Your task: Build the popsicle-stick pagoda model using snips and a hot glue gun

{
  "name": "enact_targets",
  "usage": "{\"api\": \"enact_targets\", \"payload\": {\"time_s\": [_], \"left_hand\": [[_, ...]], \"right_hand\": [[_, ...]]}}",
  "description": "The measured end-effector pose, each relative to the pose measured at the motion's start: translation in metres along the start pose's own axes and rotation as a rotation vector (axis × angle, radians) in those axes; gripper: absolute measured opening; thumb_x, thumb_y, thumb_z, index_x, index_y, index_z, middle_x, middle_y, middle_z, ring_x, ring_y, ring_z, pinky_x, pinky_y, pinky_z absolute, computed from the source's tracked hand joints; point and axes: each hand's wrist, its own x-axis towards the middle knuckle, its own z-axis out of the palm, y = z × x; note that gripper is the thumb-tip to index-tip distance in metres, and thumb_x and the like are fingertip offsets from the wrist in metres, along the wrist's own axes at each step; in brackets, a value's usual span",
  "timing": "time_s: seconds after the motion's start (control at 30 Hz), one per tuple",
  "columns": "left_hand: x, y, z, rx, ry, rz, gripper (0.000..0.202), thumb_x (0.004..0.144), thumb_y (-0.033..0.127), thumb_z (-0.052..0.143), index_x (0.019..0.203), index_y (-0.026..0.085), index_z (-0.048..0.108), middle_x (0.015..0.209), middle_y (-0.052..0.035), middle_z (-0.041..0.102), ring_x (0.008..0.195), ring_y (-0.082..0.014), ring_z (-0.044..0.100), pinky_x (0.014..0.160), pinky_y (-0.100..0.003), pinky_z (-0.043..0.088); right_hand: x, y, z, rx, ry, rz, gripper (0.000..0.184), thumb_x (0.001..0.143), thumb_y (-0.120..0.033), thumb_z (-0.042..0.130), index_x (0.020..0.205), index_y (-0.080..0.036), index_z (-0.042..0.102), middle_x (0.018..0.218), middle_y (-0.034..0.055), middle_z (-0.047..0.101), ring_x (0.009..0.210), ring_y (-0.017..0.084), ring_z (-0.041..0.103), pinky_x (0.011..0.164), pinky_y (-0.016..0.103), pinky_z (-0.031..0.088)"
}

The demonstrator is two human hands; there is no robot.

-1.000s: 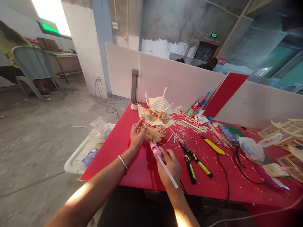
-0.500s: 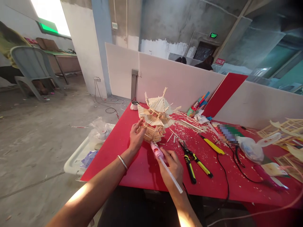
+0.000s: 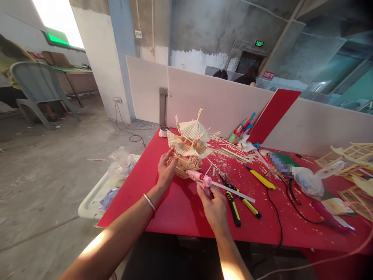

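Pagoda model point(image 3: 189, 147), pale wooden sticks, centre of the frame above a red tabletop point(image 3: 171, 212); two stacked roofs of sticks laid side by side, the lower flaring wider at the eaves; loose-ended sticks jutting from peak and corners; lower storey an open lattice, browner in tone. Left hand point(image 3: 166, 171) grips the lattice at its left side. Right hand point(image 3: 215, 206) is closed around a pink glue gun point(image 3: 198, 177), nozzle at the model's base, translucent glue stick point(image 3: 237, 192) protruding rearward, toward lower right.
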Motion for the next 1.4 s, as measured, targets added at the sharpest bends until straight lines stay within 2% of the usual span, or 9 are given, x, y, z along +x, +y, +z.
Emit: {"api": "enact_targets", "payload": {"time_s": [0.17, 0.3, 0.47, 0.57, 0.73, 0.93, 1.13, 1.27, 1.4], "left_hand": [[0.001, -0.002, 0.000, 0.012, -0.007, 0.013, 0.042, 0.076, 0.030, 0.068, 0.117, 0.027, 0.071, 0.114, -0.0042, 0.064, 0.112, -0.0225, 0.059, 0.099, -0.033, 0.046], [0.003, -0.006, 0.000, -0.002, 0.006, 0.018, 0.040, 0.074, 0.031, 0.069, 0.114, 0.026, 0.073, 0.111, -0.0042, 0.065, 0.110, -0.0225, 0.059, 0.099, -0.034, 0.046], [0.004, -0.008, 0.000, -0.015, 0.005, -0.006, 0.044, 0.074, 0.032, 0.069, 0.117, 0.024, 0.072, 0.112, -0.0054, 0.064, 0.110, -0.0224, 0.059, 0.096, -0.032, 0.047], [0.005, -0.010, -0.001, -0.031, 0.003, -0.011, 0.046, 0.073, 0.034, 0.071, 0.118, 0.023, 0.071, 0.112, -0.0062, 0.064, 0.109, -0.0228, 0.059, 0.095, -0.033, 0.046], [0.009, -0.015, -0.004, -0.040, 0.003, -0.011, 0.047, 0.072, 0.035, 0.071, 0.117, 0.022, 0.071, 0.113, -0.0065, 0.064, 0.109, -0.0232, 0.058, 0.095, -0.034, 0.046], [0.012, -0.019, -0.006, -0.041, -0.004, -0.008, 0.048, 0.071, 0.034, 0.071, 0.117, 0.021, 0.071, 0.115, -0.0065, 0.065, 0.112, -0.0239, 0.058, 0.100, -0.035, 0.043], [0.011, -0.021, -0.007, -0.041, -0.014, 0.018, 0.048, 0.072, 0.038, 0.073, 0.117, 0.021, 0.071, 0.115, -0.0072, 0.065, 0.109, -0.0238, 0.059, 0.099, -0.037, 0.044], [0.012, -0.021, -0.007, -0.044, -0.016, 0.021, 0.049, 0.071, 0.039, 0.074, 0.117, 0.021, 0.071, 0.114, -0.0070, 0.065, 0.108, -0.0235, 0.059, 0.098, -0.037, 0.044], [0.012, -0.021, -0.006, -0.038, -0.008, 0.023, 0.049, 0.071, 0.039, 0.074, 0.117, 0.021, 0.071, 0.113, -0.0067, 0.065, 0.108, -0.0236, 0.059, 0.098, -0.036, 0.044]], "right_hand": [[0.000, -0.001, 0.006, 0.066, 0.024, 0.039, 0.040, 0.085, -0.050, 0.062, 0.099, -0.016, 0.076, 0.094, 0.0102, 0.076, 0.085, 0.025, 0.069, 0.076, 0.033, 0.055], [-0.003, 0.007, -0.004, 0.046, 0.021, 0.053, 0.040, 0.084, -0.051, 0.063, 0.100, -0.017, 0.076, 0.100, 0.0096, 0.076, 0.091, 0.026, 0.069, 0.079, 0.033, 0.054], [0.004, 0.027, -0.028, -0.006, 0.203, 0.110, 0.049, 0.080, -0.056, 0.066, 0.102, -0.014, 0.075, 0.102, 0.0119, 0.075, 0.095, 0.027, 0.067, 0.082, 0.033, 0.052], [0.015, 0.039, -0.033, -0.048, 0.274, 0.120, 0.053, 0.079, -0.061, 0.064, 0.099, -0.013, 0.075, 0.093, 0.0129, 0.074, 0.090, 0.027, 0.066, 0.078, 0.033, 0.051], [0.033, 0.053, -0.022, -0.170, 0.230, 0.054, 0.051, 0.083, -0.061, 0.059, 0.098, -0.014, 0.075, 0.100, 0.0145, 0.073, 0.090, 0.027, 0.065, 0.083, 0.036, 0.050], [0.033, 0.055, -0.015, -0.202, 0.190, -0.040, 0.048, 0.087, -0.057, 0.057, 0.102, -0.015, 0.074, 0.104, 0.0145, 0.073, 0.098, 0.027, 0.065, 0.090, 0.037, 0.048], [0.032, 0.054, -0.017, -0.170, 0.219, 0.012, 0.044, 0.085, -0.057, 0.058, 0.099, -0.018, 0.074, 0.105, 0.0128, 0.073, 0.100, 0.027, 0.065, 0.090, 0.037, 0.048], [0.032, 0.055, -0.017, -0.147, 0.164, 0.007, 0.042, 0.084, -0.056, 0.059, 0.100, -0.020, 0.075, 0.106, 0.0120, 0.074, 0.101, 0.027, 0.065, 0.093, 0.038, 0.048], [0.030, 0.057, -0.016, -0.090, 0.157, 0.103, 0.046, 0.081, -0.057, 0.060, 0.101, -0.018, 0.074, 0.107, 0.0123, 0.073, 0.099, 0.028, 0.065, 0.092, 0.038, 0.048]]}}
